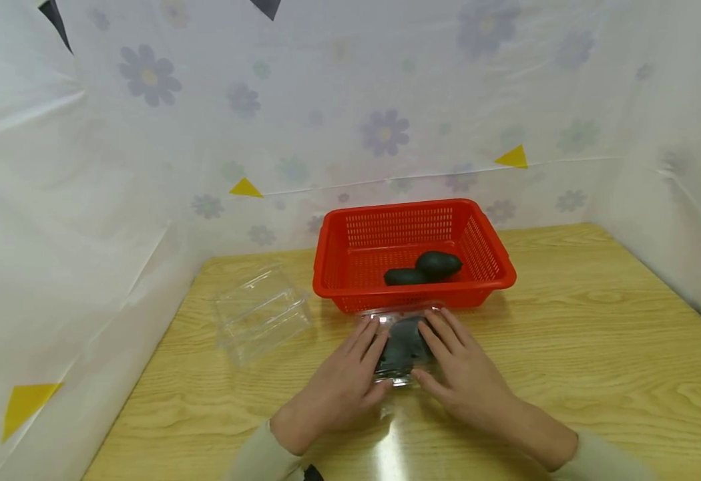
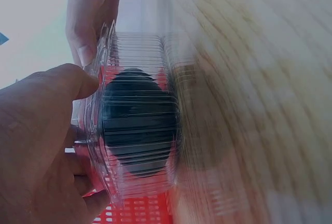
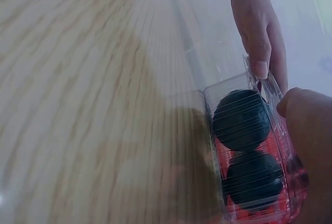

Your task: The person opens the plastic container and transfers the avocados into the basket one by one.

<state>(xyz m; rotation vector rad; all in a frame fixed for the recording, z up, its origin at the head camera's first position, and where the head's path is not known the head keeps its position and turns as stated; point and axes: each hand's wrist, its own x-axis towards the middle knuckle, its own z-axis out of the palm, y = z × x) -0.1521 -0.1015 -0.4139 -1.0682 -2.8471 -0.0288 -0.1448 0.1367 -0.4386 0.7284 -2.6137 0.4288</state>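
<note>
Both hands rest on top of a clear plastic clamshell box (image 1: 400, 382) at the front of the table. My left hand (image 1: 341, 384) presses the lid's left side, fingers extended and thumb near the front edge. On the right side, my right hand (image 1: 473, 381) lies with its fingers stretched over the lid and its thumb at the front rim. Two dark green avocados, one nearer (image 3: 241, 120) and one beside it (image 3: 254, 180), show through the ribbed wall in the right wrist view. The hands partly cover the box from above.
Right behind the box stands a red plastic basket (image 1: 413, 292) with two more dark avocados (image 1: 438, 265) inside. Another clear plastic container (image 1: 260, 310) lies to the left on the wooden table (image 1: 603, 321). Flowered white sheeting (image 1: 326, 120) encloses the back and sides.
</note>
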